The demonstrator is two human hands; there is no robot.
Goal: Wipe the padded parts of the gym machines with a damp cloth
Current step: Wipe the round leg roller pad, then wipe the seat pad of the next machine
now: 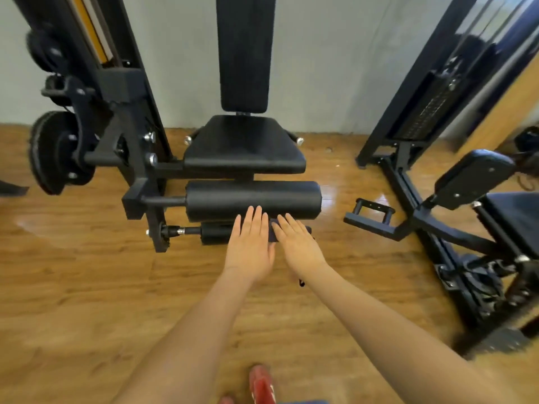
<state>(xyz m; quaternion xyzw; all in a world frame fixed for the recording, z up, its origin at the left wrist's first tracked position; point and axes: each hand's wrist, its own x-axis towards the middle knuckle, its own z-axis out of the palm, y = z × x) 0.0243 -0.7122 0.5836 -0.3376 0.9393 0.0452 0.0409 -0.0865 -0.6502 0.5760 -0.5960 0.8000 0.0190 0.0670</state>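
Observation:
A black leg machine stands in front of me with a padded seat [245,147], a tall back pad [244,53] and a thick upper roller pad [250,199]. Below it runs a thinner lower roller pad [214,233]. A dark cloth [272,233] lies on that lower roller, mostly hidden under my hands. My left hand [250,243] lies flat with straight fingers whose tips reach the upper roller. My right hand [297,243] lies flat beside it, fingers straight, pressing on the cloth.
The machine's black frame and weight plates [55,147] rise at the left. A second black machine [455,199] with pads and a footplate stands at the right. Wooden floor [87,287] spreads around me; my red shoe [261,384] shows at the bottom edge.

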